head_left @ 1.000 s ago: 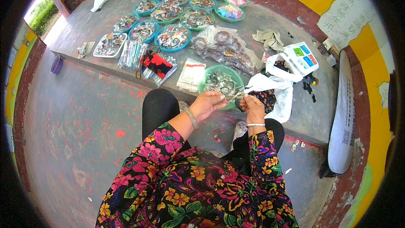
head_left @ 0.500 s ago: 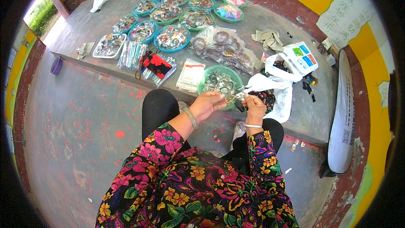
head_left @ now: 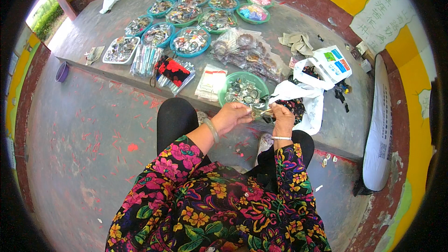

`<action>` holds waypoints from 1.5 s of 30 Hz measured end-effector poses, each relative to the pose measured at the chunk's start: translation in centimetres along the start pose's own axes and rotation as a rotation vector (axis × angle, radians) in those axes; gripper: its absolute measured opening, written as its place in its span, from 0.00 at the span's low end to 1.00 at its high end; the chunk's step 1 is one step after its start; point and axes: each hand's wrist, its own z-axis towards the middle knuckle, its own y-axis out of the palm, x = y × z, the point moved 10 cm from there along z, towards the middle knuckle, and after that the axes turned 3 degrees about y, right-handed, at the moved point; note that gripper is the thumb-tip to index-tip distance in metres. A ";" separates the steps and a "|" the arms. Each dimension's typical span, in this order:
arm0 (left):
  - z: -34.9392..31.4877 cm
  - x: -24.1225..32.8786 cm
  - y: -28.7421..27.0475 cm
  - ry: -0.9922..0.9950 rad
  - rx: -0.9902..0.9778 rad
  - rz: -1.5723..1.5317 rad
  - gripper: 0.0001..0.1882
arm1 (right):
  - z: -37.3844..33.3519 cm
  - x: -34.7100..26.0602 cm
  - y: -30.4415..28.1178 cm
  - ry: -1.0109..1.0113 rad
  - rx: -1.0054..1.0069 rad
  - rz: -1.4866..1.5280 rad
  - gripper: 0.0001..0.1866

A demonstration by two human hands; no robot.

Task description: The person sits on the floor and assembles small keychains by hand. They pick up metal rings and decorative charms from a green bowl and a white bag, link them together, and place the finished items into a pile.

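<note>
My left hand (head_left: 229, 117), with a pale bangle at its wrist, pinches one end of a small, shiny, yellowish item (head_left: 262, 112). On its other side my right hand (head_left: 283, 117), wearing a white band, closes its fingers at that end. The item is too small to name; it may be in clear plastic. Just beyond the hands sits a green basket (head_left: 227, 80) of small, glinting packaged trinkets (head_left: 243, 91). A white plastic bag (head_left: 313, 120) lies open beside my right hand, dark patterned things (head_left: 295, 107) showing in it.
Several round baskets (head_left: 187, 55) of small packaged goods stand on the raised grey ledge (head_left: 140, 9). Nearer are flat packets (head_left: 211, 82), a red-and-black pouch (head_left: 172, 71) and clear bags of brown rings (head_left: 249, 51). A long wrapped bundle (head_left: 377, 130) leans at the right.
My hands have drawn slightly apart, and more of the yellowish item shows stretched between them. The baskets and bags around stay where they were.
</note>
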 end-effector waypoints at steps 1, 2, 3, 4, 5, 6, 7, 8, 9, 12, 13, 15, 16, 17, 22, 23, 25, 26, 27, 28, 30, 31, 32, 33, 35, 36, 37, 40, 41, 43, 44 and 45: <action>0.0 0.1 0.2 -0.001 0.001 -0.001 0.08 | 0.0 0.0 -0.1 -0.013 0.009 -0.002 0.07; 0.0 0.1 0.3 -0.002 0.001 -0.003 0.08 | 0.1 0.1 -0.3 -0.026 0.019 -0.004 0.07; 0.0 0.1 0.4 -0.002 -0.002 -0.003 0.08 | 0.2 0.0 -0.4 -0.040 0.028 -0.006 0.07; 0.1 0.1 0.4 0.000 -0.003 -0.003 0.08 | 0.2 0.1 -0.5 -0.037 0.036 0.000 0.07; 0.1 0.1 0.4 0.002 -0.005 -0.003 0.09 | 0.2 0.1 -0.5 -0.035 0.043 0.007 0.07; 0.1 0.2 0.4 0.002 -0.007 -0.002 0.09 | 0.2 0.2 -0.5 -0.033 0.051 0.013 0.07; 0.1 0.2 0.4 0.002 -0.006 -0.002 0.09 | 0.1 0.1 -0.4 -0.021 0.049 0.030 0.07; 0.0 0.2 0.4 0.002 -0.006 -0.002 0.09 | -0.1 -0.1 -0.2 -0.009 0.046 0.046 0.07; 0.0 0.1 0.3 0.000 -0.006 -0.002 0.09 | -0.2 -0.1 0.0 0.003 0.043 0.062 0.07; 0.1 -0.1 0.0 -0.011 -0.011 -0.006 0.09 | 0.2 0.6 -0.2 0.028 0.023 0.037 0.07; 0.0 -0.1 0.0 -0.022 -0.010 -0.011 0.09 | 0.4 0.8 -0.3 0.028 0.019 0.021 0.07; -0.1 -0.2 -0.1 -0.032 -0.003 -0.011 0.09 | 0.7 1.3 -0.5 0.027 0.009 -0.013 0.07; -0.1 -0.2 -0.2 -0.032 0.005 -0.009 0.09 | 0.3 0.8 0.0 0.031 -0.010 0.011 0.08; -0.2 -0.3 -0.3 -0.032 0.013 -0.007 0.09 | 0.2 0.9 0.2 0.050 -0.016 -0.017 0.08; -0.4 -0.6 -1.5 -0.055 0.112 -0.003 0.08 | 0.3 2.1 -0.1 0.163 -0.038 -0.141 0.09; -0.3 -0.9 -2.0 -0.056 0.131 -0.007 0.07 | 0.2 2.1 -0.3 0.189 -0.012 -0.166 0.09; 0.2 -1.5 -4.1 -0.012 0.218 -0.034 0.06 | 0.4 2.2 -0.6 0.205 0.008 -0.179 0.10; 0.3 -1.7 -5.1 0.009 0.262 -0.048 0.05 | 0.5 2.2 -0.8 0.209 0.003 -0.166 0.10; 0.5 -2.1 -5.8 0.012 0.277 -0.047 0.05 | 0.5 2.2 -0.9 0.213 -0.002 -0.154 0.10; 0.5 -2.1 -6.2 0.017 0.292 -0.046 0.04 | 0.5 2.3 -0.8 0.222 -0.013 -0.147 0.10; 0.5 -2.5 -6.9 0.010 0.338 -0.040 0.04 | 0.4 2.5 -0.7 0.241 -0.037 -0.133 0.10; 0.3 -2.4 -7.0 -0.001 0.369 -0.034 0.05 | 0.4 2.6 -0.5 0.253 -0.055 -0.130 0.10; 0.2 -2.4 -7.1 -0.013 0.400 -0.027 0.05 | 0.3 2.6 -0.3 0.264 -0.074 -0.127 0.10; 0.3 -2.5 -7.2 0.004 0.407 -0.035 0.05 | 0.4 2.7 -0.1 0.275 -0.093 -0.124 0.10; 0.5 -2.7 -7.6 0.040 0.423 -0.050 0.05 | 0.4 2.7 0.2 0.268 -0.122 -0.122 0.10; 0.8 -2.4 -7.5 0.088 0.416 -0.097 0.05 | 0.3 2.6 0.3 0.274 -0.127 -0.116 0.10; 1.1 -2.0 -6.9 0.132 0.404 -0.143 0.05 | 0.3 2.4 0.2 0.279 -0.127 -0.111 0.10; 3.1 -2.5 -6.4 0.139 0.350 -0.144 0.05 | 0.2 2.3 -0.3 0.292 -0.119 -0.114 0.10; 4.4 -3.6 -7.0 0.117 0.324 -0.124 0.06 | 0.2 2.2 -0.7 0.294 -0.108 -0.119 0.10; 5.1 -9.5 -16.4 1.079 -0.005 1.201 0.07 | -1.1 2.6 2.7 0.353 -0.225 -0.120 0.10; 7.1 -12.9 -18.7 0.914 0.023 1.375 0.07 | -0.9 2.8 2.3 0.349 -0.230 -0.115 0.10; 9.7 -13.8 -19.1 0.641 0.068 1.186 0.08 | -0.5 2.9 1.3 0.338 -0.203 -0.117 0.10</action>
